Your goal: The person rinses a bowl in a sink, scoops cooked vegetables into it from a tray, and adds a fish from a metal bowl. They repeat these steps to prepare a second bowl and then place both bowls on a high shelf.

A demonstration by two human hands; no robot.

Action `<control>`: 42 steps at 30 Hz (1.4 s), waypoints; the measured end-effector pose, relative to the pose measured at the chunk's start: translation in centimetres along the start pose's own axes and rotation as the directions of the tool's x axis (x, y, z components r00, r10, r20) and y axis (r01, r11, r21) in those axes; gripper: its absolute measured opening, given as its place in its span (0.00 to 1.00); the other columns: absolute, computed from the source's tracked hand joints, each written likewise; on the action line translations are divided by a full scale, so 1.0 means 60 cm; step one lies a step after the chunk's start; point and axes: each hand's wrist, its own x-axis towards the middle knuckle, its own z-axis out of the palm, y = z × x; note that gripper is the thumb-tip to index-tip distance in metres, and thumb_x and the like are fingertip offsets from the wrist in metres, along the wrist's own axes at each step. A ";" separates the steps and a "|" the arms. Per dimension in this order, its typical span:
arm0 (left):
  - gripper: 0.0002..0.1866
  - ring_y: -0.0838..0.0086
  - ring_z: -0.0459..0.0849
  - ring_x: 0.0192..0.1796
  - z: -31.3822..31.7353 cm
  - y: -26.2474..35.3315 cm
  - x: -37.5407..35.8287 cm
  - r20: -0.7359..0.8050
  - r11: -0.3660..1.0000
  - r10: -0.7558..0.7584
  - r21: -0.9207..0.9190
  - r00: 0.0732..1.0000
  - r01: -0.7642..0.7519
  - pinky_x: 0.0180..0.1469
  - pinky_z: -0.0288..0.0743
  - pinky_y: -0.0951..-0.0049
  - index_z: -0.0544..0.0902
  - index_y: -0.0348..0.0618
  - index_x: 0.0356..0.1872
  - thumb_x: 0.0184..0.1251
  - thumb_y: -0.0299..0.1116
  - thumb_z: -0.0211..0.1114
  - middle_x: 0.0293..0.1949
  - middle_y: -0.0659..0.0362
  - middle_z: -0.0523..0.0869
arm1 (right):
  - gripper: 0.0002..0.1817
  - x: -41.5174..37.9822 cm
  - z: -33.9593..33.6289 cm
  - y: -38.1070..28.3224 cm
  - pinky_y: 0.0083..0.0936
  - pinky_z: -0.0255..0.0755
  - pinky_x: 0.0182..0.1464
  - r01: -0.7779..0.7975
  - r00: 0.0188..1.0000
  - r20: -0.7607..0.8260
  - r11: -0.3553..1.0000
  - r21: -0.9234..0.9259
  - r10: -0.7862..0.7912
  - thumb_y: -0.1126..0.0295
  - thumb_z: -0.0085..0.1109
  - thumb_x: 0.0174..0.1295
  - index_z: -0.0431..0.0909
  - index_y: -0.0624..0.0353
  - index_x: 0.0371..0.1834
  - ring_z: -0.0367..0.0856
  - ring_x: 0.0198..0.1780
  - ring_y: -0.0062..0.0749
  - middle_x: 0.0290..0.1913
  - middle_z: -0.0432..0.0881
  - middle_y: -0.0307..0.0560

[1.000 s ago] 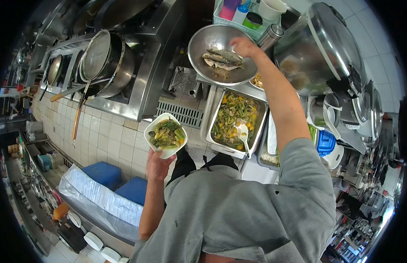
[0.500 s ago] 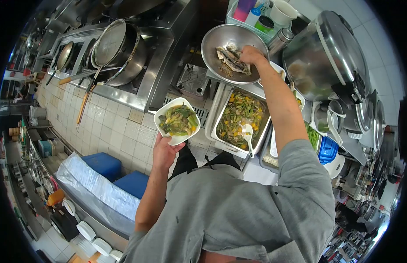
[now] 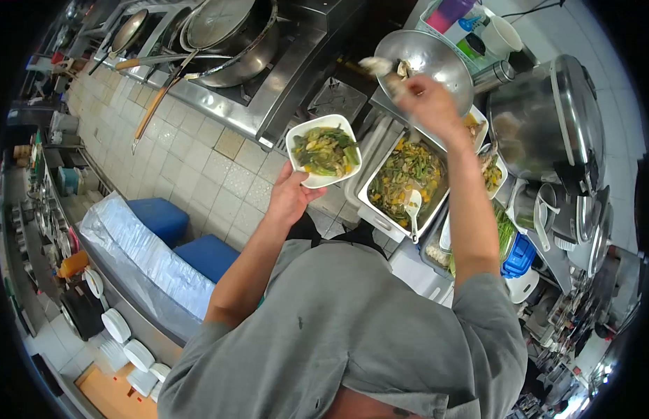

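My left hand (image 3: 291,195) grips the lower rim of a white square bowl (image 3: 293,148) with cooked mixed vegetables (image 3: 328,150) in it. Over the near edge of a steel bowl (image 3: 446,70), my right hand (image 3: 432,108) is closed on a piece of fish (image 3: 377,67), which is smeared by motion. A little more fish (image 3: 404,70) shows in the steel bowl behind it; my hand hides part of the bowl. Below my right forearm stands a deep tray (image 3: 388,216) of the same vegetables, with a white serving spoon (image 3: 414,206) resting in it.
On the right are a large steel pot (image 3: 541,115), another filled white dish (image 3: 501,174) and a blue container (image 3: 520,255). The stove (image 3: 296,70) with stacked pans (image 3: 244,63) lies ahead left. Blue bins (image 3: 157,220) stand on the tiled floor (image 3: 198,150).
My right hand has come up out of the steel bowl with a piece of fish, moving toward me and left. The white bowl has moved right and upward in view.
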 end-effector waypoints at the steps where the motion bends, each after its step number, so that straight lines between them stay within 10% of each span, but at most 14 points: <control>1: 0.30 0.57 0.91 0.51 0.008 0.000 0.010 0.013 1.000 -0.001 0.007 1.000 0.001 0.51 0.89 0.53 0.64 0.50 0.76 0.75 0.29 0.57 0.61 0.50 0.85 | 0.21 -0.024 0.034 -0.018 0.35 0.80 0.49 0.026 0.999 0.037 0.999 0.019 -0.027 0.57 0.75 0.57 0.88 0.60 0.49 0.88 0.41 0.37 0.40 0.91 0.51; 5: 0.28 0.58 0.91 0.51 0.027 0.022 0.041 0.127 0.996 -0.070 0.066 0.989 0.062 0.50 0.89 0.55 0.64 0.49 0.75 0.76 0.28 0.56 0.60 0.49 0.85 | 0.18 -0.091 0.161 -0.043 0.34 0.80 0.48 0.006 0.992 0.125 0.999 0.054 -0.013 0.61 0.74 0.60 0.87 0.61 0.48 0.88 0.42 0.36 0.40 0.90 0.48; 10: 0.27 0.57 0.91 0.51 0.037 0.044 0.041 0.183 0.982 -0.164 0.120 0.969 0.143 0.50 0.89 0.53 0.65 0.49 0.74 0.75 0.28 0.56 0.60 0.49 0.84 | 0.20 -0.146 0.188 -0.088 0.47 0.78 0.57 -0.040 0.997 0.064 0.991 -0.130 0.049 0.61 0.72 0.58 0.87 0.60 0.51 0.86 0.53 0.57 0.47 0.89 0.59; 15: 0.26 0.55 0.90 0.54 0.032 0.040 0.029 0.208 0.971 -0.221 0.136 0.953 0.196 0.52 0.88 0.49 0.67 0.50 0.71 0.74 0.27 0.56 0.61 0.50 0.84 | 0.15 -0.217 0.134 -0.076 0.41 0.79 0.47 0.039 0.919 -0.393 0.999 -0.012 -0.041 0.64 0.75 0.59 0.84 0.60 0.44 0.86 0.42 0.50 0.36 0.84 0.54; 18: 0.25 0.52 0.88 0.57 0.031 0.032 0.010 0.208 0.979 -0.165 0.151 0.964 0.135 0.53 0.88 0.47 0.68 0.50 0.70 0.73 0.27 0.56 0.62 0.50 0.83 | 0.11 -0.277 0.106 -0.003 0.37 0.78 0.41 -0.212 0.859 -0.413 0.944 0.251 0.303 0.68 0.73 0.61 0.80 0.60 0.36 0.85 0.35 0.44 0.32 0.83 0.50; 22: 0.26 0.53 0.87 0.57 0.041 0.013 -0.027 0.100 0.988 -0.119 0.110 0.988 0.108 0.56 0.85 0.46 0.69 0.50 0.70 0.72 0.27 0.58 0.64 0.51 0.82 | 0.06 -0.385 0.126 0.171 0.34 0.80 0.42 -0.171 0.917 -0.328 0.966 0.193 0.228 0.68 0.69 0.63 0.85 0.57 0.38 0.88 0.37 0.42 0.35 0.88 0.51; 27: 0.27 0.59 0.90 0.46 0.010 0.002 -0.072 -0.020 0.992 -0.028 0.124 0.999 0.030 0.58 0.85 0.50 0.70 0.54 0.70 0.71 0.29 0.61 0.60 0.53 0.84 | 0.13 -0.439 0.021 0.500 0.29 0.76 0.36 -0.316 0.486 -0.731 0.876 0.364 0.479 0.61 0.61 0.75 0.86 0.61 0.40 0.78 0.30 0.27 0.33 0.88 0.45; 33: 0.22 0.65 0.90 0.40 -0.041 0.008 -0.138 -0.168 1.000 0.012 0.024 0.986 -0.008 0.60 0.86 0.55 0.75 0.51 0.65 0.70 0.30 0.64 0.50 0.55 0.89 | 0.23 -0.381 -0.070 0.557 0.27 0.68 0.23 -0.462 0.525 -0.231 0.503 0.731 0.819 0.52 0.53 0.79 0.74 0.59 0.63 0.80 0.26 0.23 0.34 0.88 0.45; 38: 0.22 0.62 0.88 0.47 -0.131 0.025 -0.176 -0.260 0.992 0.049 -0.102 0.964 -0.078 0.65 0.82 0.51 0.75 0.51 0.65 0.71 0.32 0.64 0.55 0.54 0.87 | 0.12 -0.335 -0.012 0.654 0.24 0.63 0.21 -0.143 0.553 -0.439 0.600 0.787 0.708 0.60 0.56 0.77 0.81 0.57 0.49 0.71 0.20 0.22 0.27 0.83 0.38; 39: 0.21 0.58 0.85 0.52 -0.168 0.025 -0.181 -0.267 0.988 0.072 -0.113 0.961 -0.106 0.67 0.79 0.48 0.76 0.49 0.64 0.72 0.34 0.65 0.56 0.53 0.86 | 0.08 -0.344 -0.011 0.696 0.28 0.64 0.23 -0.325 0.544 -0.502 0.720 0.614 0.673 0.66 0.57 0.73 0.82 0.55 0.41 0.69 0.22 0.24 0.26 0.80 0.37; 40: 0.20 0.54 0.84 0.54 -0.187 0.030 -0.189 -0.248 0.985 0.089 -0.119 0.965 -0.122 0.67 0.79 0.48 0.75 0.47 0.64 0.74 0.36 0.65 0.59 0.52 0.84 | 0.06 -0.361 0.008 0.806 0.31 0.65 0.25 -0.068 0.709 -0.622 0.910 0.408 0.332 0.67 0.59 0.67 0.82 0.55 0.34 0.71 0.23 0.27 0.25 0.79 0.38; 41: 0.20 0.53 0.86 0.52 -0.205 0.039 -0.196 -0.274 0.980 0.136 -0.106 0.952 -0.170 0.64 0.82 0.47 0.74 0.47 0.65 0.76 0.38 0.64 0.60 0.50 0.84 | 0.07 -0.343 0.008 0.911 0.33 0.68 0.26 -0.538 0.717 -0.605 0.826 -0.166 0.345 0.66 0.61 0.65 0.80 0.55 0.31 0.74 0.25 0.27 0.24 0.79 0.39; 42: 0.21 0.51 0.88 0.50 -0.217 0.056 -0.208 -0.269 0.979 0.119 -0.128 0.956 -0.158 0.58 0.86 0.48 0.72 0.49 0.66 0.77 0.38 0.62 0.59 0.49 0.84 | 0.08 -0.361 0.013 0.887 0.34 0.71 0.27 0.088 0.718 -0.693 0.996 -0.013 -0.072 0.65 0.64 0.62 0.81 0.56 0.29 0.78 0.26 0.29 0.23 0.79 0.40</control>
